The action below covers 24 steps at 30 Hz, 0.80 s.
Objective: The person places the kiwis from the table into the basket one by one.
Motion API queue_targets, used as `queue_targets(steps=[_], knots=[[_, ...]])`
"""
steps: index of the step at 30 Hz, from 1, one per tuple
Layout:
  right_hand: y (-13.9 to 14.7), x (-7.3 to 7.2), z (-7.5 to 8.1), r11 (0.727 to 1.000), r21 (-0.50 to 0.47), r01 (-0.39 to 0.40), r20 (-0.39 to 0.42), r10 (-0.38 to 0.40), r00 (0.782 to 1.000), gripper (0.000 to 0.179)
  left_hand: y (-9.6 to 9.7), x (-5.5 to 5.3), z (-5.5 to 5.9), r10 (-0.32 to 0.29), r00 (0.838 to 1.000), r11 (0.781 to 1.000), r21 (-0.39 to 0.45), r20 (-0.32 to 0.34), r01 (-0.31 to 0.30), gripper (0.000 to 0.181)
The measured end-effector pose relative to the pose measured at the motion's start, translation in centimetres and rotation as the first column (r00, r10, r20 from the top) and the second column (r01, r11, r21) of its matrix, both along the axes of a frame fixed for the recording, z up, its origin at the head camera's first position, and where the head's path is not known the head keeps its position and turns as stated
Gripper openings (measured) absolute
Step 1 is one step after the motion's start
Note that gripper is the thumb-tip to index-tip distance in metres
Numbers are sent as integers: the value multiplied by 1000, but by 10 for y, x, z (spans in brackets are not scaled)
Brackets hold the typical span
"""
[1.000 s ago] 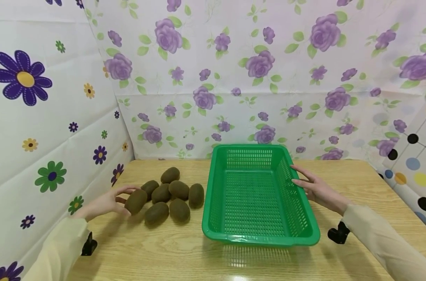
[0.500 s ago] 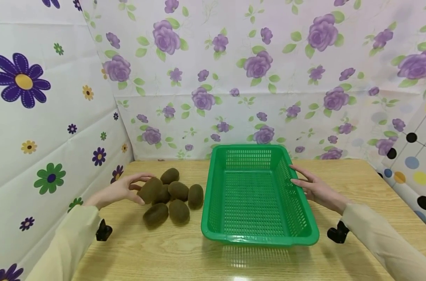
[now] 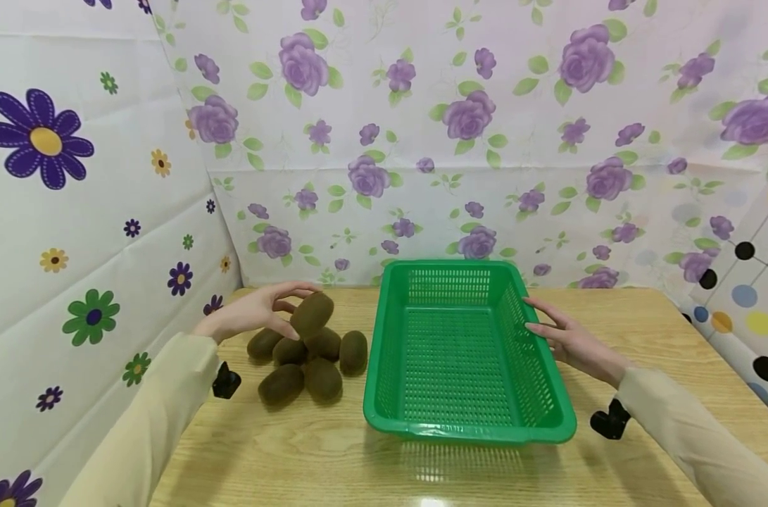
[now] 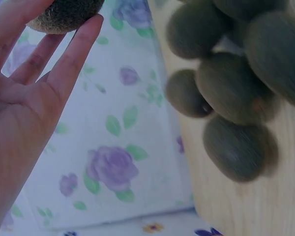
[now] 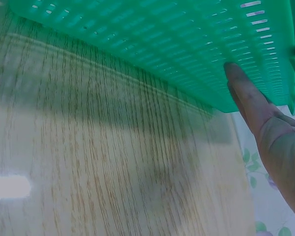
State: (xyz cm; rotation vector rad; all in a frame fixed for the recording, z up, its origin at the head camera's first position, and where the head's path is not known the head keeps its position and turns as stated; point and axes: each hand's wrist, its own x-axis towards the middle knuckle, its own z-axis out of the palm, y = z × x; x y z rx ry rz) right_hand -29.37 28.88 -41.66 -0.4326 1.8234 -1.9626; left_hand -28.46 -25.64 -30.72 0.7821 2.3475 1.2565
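A brown, fuzzy kiwi (image 3: 312,315) is pinched between the fingers and thumb of my left hand (image 3: 255,310), raised over the pile. In the left wrist view this kiwi (image 4: 66,14) shows only in part at the top edge. Several more kiwis (image 3: 323,380) lie grouped on the table beneath. My right hand (image 3: 570,338) grips the right rim of a green plastic basket (image 3: 460,431), whose inside is bare. From the right wrist, some fingers (image 5: 248,93) lie against the outer side of the perforated wall.
Both stand on a wood-grain table (image 3: 295,458), the kiwis just left of the basket. A flowered cloth (image 3: 371,211) hangs behind the far edge, and another patterned cloth (image 3: 92,232) closes off the left side.
Holding the kiwi, my left hand has moved up and to the right, from the pile's left side to above its far part. The right hand and basket have stayed put.
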Motion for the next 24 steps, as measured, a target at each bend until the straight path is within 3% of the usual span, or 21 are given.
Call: queue_targets(steps=[3, 9, 14, 24], knots=[[1, -1, 0, 1000, -10, -16, -4, 16, 1000, 61, 13, -2, 6, -19, 1000, 1000, 0, 4, 19, 75], [2, -1, 1, 1000, 5, -16, -23, 16, 1000, 62, 42, -11, 16, -112, 993, 993, 23, -27, 113, 75], [1, 0, 1, 1000, 24, 10, 4, -10, 1000, 63, 71, -17, 21, -190, 981, 981, 46, 24, 189, 73], [1, -1, 0, 1000, 10, -11, -21, 11, 1000, 62, 133, -24, 22, -407, 913, 913, -16, 38, 407, 74]])
